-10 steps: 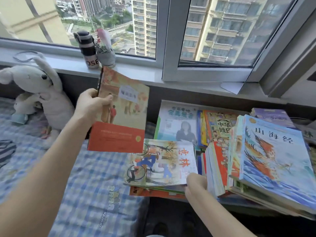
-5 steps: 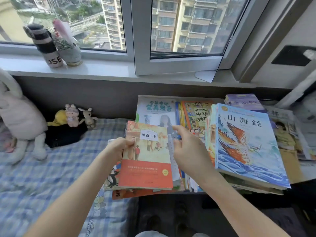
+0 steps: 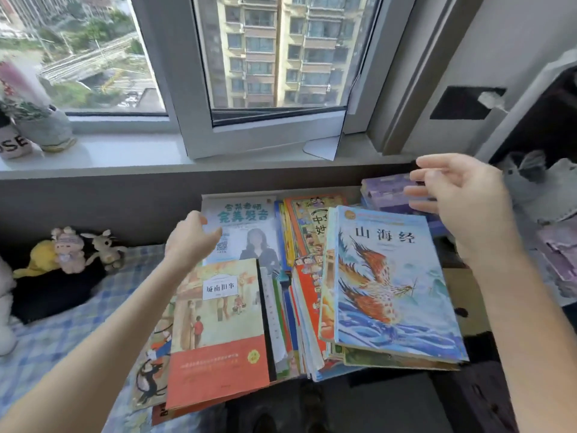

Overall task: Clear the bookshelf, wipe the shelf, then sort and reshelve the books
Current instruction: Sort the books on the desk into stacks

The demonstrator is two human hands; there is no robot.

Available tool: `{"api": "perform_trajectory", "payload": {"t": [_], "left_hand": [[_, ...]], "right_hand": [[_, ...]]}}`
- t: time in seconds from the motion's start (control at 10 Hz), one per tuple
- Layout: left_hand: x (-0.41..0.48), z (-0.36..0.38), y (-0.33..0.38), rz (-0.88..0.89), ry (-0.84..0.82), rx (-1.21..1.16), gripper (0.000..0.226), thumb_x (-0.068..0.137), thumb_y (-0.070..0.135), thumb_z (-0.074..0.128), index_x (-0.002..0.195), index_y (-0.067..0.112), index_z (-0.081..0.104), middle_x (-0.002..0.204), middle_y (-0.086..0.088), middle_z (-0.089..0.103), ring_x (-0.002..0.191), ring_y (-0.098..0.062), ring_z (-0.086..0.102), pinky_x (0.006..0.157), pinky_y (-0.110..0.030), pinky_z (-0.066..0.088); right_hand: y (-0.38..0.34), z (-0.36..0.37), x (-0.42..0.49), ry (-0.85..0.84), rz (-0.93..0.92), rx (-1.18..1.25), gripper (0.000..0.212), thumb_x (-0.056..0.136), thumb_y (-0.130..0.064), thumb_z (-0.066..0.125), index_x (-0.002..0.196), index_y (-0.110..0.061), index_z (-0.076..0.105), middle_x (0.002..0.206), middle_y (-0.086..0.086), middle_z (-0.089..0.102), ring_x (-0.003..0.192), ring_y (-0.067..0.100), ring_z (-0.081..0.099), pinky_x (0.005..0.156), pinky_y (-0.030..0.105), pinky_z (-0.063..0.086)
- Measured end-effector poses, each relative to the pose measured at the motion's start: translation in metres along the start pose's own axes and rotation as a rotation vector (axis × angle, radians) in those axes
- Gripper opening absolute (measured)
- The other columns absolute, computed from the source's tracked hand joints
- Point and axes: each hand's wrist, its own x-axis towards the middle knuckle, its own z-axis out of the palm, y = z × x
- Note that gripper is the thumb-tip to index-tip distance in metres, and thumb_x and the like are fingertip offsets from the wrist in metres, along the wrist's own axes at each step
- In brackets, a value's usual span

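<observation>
**A:** What is hardest to make out?

**B:** The left hand (image 3: 192,237). Its back faces the camera. The fingertips curl out of sight at the upper left corner of a pale book (image 3: 246,210), and the thumb lies over the cover. I cannot tell whether it grips that edge.

**A:** And the right hand (image 3: 459,195)?

**B:** It is loose, with fingers spread and slightly bent, and it grasps nothing. It hangs over a purple book (image 3: 387,190) whose title is too blurred to read.

**A:** Where are the books?

**B:** They are heaped between and below the two hands, beside a checked bedsheet (image 3: 62,332).
- An orange-bottomed book (image 3: 218,332) lies just right of the left forearm.
- It covers a fox-picture book (image 3: 153,370), of which only a strip shows.
- A blue book (image 3: 393,285) tops the pile just left of the right forearm.
- Between those two, thin books (image 3: 299,310) show only their edges.

**A:** Is any writing readable?

**B:** Some is.
- The orange-bottomed book's white label reads 城南旧事.
- The blue book reads 山海经.
- The pale book reads 完美发音, with a QR code beside the left thumb.
- A yellow-framed book (image 3: 312,214) shows 中 and part of 姓. The blue book hides the rest.
- Far to the left of the left hand, a cup (image 3: 12,145) stands on the windowsill (image 3: 125,154). The frame edge cuts it off, and it shows only "OSE".
</observation>
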Motion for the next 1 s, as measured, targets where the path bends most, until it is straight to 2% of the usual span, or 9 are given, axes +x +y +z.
{"api": "perform_trajectory", "payload": {"t": [0.1, 0.2, 0.3, 0.5, 0.6, 0.7, 0.8, 0.9, 1.0], "left_hand": [[0.007, 0.005, 0.064, 0.153, -0.001, -0.124, 0.041, 0.092, 0.031, 0.057, 0.125, 0.009, 0.050, 0.116, -0.011, 0.061, 0.100, -0.028, 0.060, 0.088, -0.042, 0.050], [0.011, 0.017, 0.133, 0.294, -0.022, -0.176, 0.037, 0.091, 0.031, 0.058, 0.122, 0.010, 0.054, 0.112, -0.010, 0.063, 0.100, -0.028, 0.060, 0.088, -0.043, 0.051], [0.016, 0.037, 0.195, 0.397, -0.054, -0.185, 0.034, 0.091, 0.029, 0.058, 0.120, 0.012, 0.055, 0.111, -0.005, 0.063, 0.101, -0.024, 0.060, 0.088, -0.042, 0.050], [0.032, 0.092, 0.285, 0.502, -0.123, -0.109, 0.028, 0.090, 0.028, 0.059, 0.114, 0.015, 0.057, 0.109, -0.006, 0.065, 0.101, -0.023, 0.060, 0.088, -0.036, 0.048], [0.039, 0.116, 0.312, 0.547, -0.138, -0.078, 0.028, 0.089, 0.028, 0.060, 0.114, 0.015, 0.057, 0.109, -0.006, 0.063, 0.101, -0.022, 0.060, 0.090, -0.038, 0.049], [0.048, 0.135, 0.327, 0.582, -0.146, -0.066, 0.026, 0.089, 0.027, 0.061, 0.112, 0.016, 0.057, 0.107, -0.006, 0.063, 0.100, -0.023, 0.060, 0.091, -0.038, 0.048], [0.057, 0.148, 0.331, 0.586, -0.160, -0.054, 0.027, 0.090, 0.028, 0.060, 0.114, 0.017, 0.056, 0.108, -0.004, 0.061, 0.102, -0.022, 0.058, 0.091, -0.038, 0.047], [0.066, 0.155, 0.327, 0.573, -0.155, -0.044, 0.027, 0.090, 0.029, 0.060, 0.115, 0.017, 0.056, 0.109, -0.003, 0.061, 0.102, -0.021, 0.058, 0.091, -0.037, 0.047], [0.072, 0.157, 0.320, 0.552, -0.145, -0.038, 0.026, 0.090, 0.029, 0.060, 0.114, 0.018, 0.058, 0.109, -0.002, 0.062, 0.102, -0.020, 0.059, 0.091, -0.038, 0.047]], "right_hand": [[0.049, -0.038, 0.053, 0.097, 0.270, 0.135, 0.030, 0.097, 0.002, 0.039, 0.124, 0.009, 0.051, 0.076, 0.023, 0.046, 0.055, 0.012, 0.056, 0.049, 0.017, 0.049], [0.097, -0.068, 0.097, 0.233, 0.508, 0.184, 0.035, 0.097, 0.000, 0.041, 0.130, 0.011, 0.045, 0.089, 0.027, 0.055, 0.066, 0.018, 0.062, 0.055, 0.020, 0.050], [0.137, -0.087, 0.124, 0.317, 0.736, 0.276, 0.040, 0.101, -0.005, 0.033, 0.137, 0.011, 0.038, 0.141, 0.029, 0.043, 0.126, 0.037, 0.049, 0.093, 0.037, 0.046], [0.279, -0.095, 0.175, 0.361, 0.937, 0.183, 0.068, 0.077, -0.030, 0.054, 0.135, 0.002, 0.038, 0.141, 0.013, 0.048, 0.129, 0.036, 0.045, 0.107, 0.047, 0.040], [0.275, -0.073, 0.168, 0.379, 0.993, 0.082, 0.048, 0.097, -0.015, 0.048, 0.134, 0.012, 0.036, 0.125, 0.017, 0.047, 0.124, 0.036, 0.045, 0.077, 0.017, 0.039], [0.324, -0.065, 0.174, 0.479, 1.100, -0.128, 0.052, 0.097, -0.024, 0.053, 0.136, 0.006, 0.038, 0.138, 0.024, 0.043, 0.128, 0.038, 0.042, 0.098, 0.035, 0.038], [0.382, -0.089, 0.195, 0.295, 1.108, -0.530, 0.072, 0.077, -0.046, 0.073, 0.130, -0.004, 0.049, 0.135, 0.021, 0.045, 0.124, 0.038, 0.044, 0.099, 0.044, 0.041], [0.424, -0.117, 0.208, 0.122, 1.143, -0.570, 0.096, 0.054, -0.064, 0.082, 0.127, -0.009, 0.053, 0.127, 0.018, 0.056, 0.109, 0.035, 0.058, 0.082, 0.037, 0.051], [0.509, -0.142, 0.224, 0.045, 1.152, -0.558, 0.138, 0.005, -0.080, 0.076, 0.123, -0.013, 0.056, 0.120, 0.014, 0.063, 0.103, 0.035, 0.061, 0.080, 0.050, 0.056]]}}
